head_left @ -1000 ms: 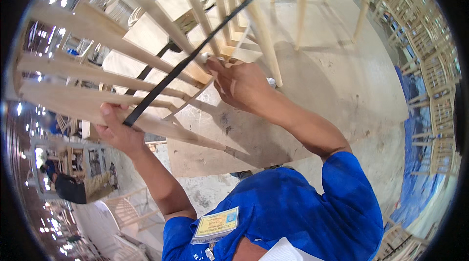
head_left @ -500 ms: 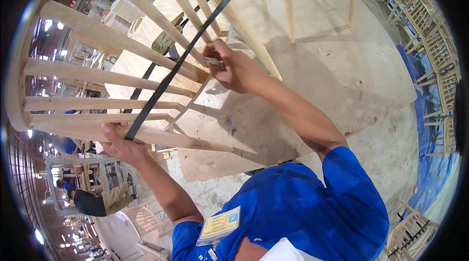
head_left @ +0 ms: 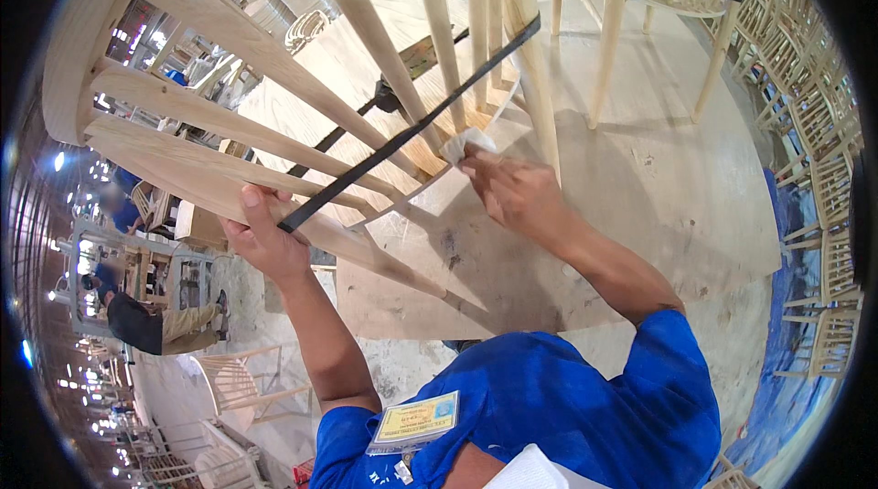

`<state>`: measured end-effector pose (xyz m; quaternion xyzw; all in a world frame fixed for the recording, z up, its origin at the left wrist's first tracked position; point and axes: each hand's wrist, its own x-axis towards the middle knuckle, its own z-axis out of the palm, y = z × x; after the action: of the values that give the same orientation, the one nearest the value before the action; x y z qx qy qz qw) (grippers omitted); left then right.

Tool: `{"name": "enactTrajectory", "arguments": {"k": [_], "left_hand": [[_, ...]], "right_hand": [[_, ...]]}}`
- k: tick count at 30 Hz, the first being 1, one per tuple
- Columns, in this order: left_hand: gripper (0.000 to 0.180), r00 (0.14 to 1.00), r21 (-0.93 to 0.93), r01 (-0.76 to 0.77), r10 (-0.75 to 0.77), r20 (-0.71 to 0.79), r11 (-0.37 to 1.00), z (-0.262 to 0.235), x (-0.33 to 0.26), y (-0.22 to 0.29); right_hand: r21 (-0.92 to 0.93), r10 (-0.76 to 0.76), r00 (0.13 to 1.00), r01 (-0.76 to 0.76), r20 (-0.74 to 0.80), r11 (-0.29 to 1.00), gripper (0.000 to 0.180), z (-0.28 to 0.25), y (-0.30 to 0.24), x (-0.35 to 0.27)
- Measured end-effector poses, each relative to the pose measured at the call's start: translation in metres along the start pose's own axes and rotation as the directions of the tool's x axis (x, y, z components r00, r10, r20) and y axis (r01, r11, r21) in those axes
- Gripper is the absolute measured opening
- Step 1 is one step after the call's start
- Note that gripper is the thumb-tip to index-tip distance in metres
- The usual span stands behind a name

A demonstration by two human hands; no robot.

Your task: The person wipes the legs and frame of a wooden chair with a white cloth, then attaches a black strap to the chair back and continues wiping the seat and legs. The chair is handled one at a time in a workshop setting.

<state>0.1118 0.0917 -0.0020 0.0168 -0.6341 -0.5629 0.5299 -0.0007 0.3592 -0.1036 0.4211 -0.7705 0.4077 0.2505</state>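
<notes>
A big unfinished wooden chair (head_left: 302, 114) is lying tilted across a round wooden table (head_left: 677, 205), its spindles fanning out above both hands. A black strap (head_left: 402, 137) is running slantwise across those spindles, from just beside the left thumb up past the right hand toward the upper right. The left hand (head_left: 263, 240) is gripping the lowest spindle from underneath, fingers curled around the wood and thumb lying on top, touching the strap's lower end. The right hand (head_left: 514, 194) is reaching in between the spindles, fingers pressed together and pinching a small white cloth (head_left: 466, 145) against the wood just above its fingertips. Beyond the right hand, more bare chairs (head_left: 823, 169) are standing in rows. Below the left hand, well apart, another person (head_left: 151, 320) is crouching on the floor.
</notes>
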Motion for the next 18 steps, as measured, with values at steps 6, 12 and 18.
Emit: {"name": "enactTrajectory", "arguments": {"k": [6, 12, 18], "left_hand": [[0.033, 1.0, -0.033, -0.005, 0.005, 0.007, 0.999, 0.001, -0.001, -0.002], [0.032, 1.0, 0.0, -0.005, 0.005, 0.024, 1.0, -0.006, 0.0, 0.0], [0.032, 0.998, 0.006, -0.042, 0.042, 0.037, 0.999, 0.006, -0.001, -0.001]], "right_hand": [[-0.134, 0.066, 0.981, -0.042, 0.183, 0.99, 0.036, 0.003, -0.02, 0.028], [0.124, -0.034, 0.998, 0.027, 0.055, 0.992, 0.025, -0.011, 0.01, 0.024], [0.472, 0.488, 0.872, -0.417, -0.034, 0.777, 0.022, -0.003, 0.027, 0.044]]}}
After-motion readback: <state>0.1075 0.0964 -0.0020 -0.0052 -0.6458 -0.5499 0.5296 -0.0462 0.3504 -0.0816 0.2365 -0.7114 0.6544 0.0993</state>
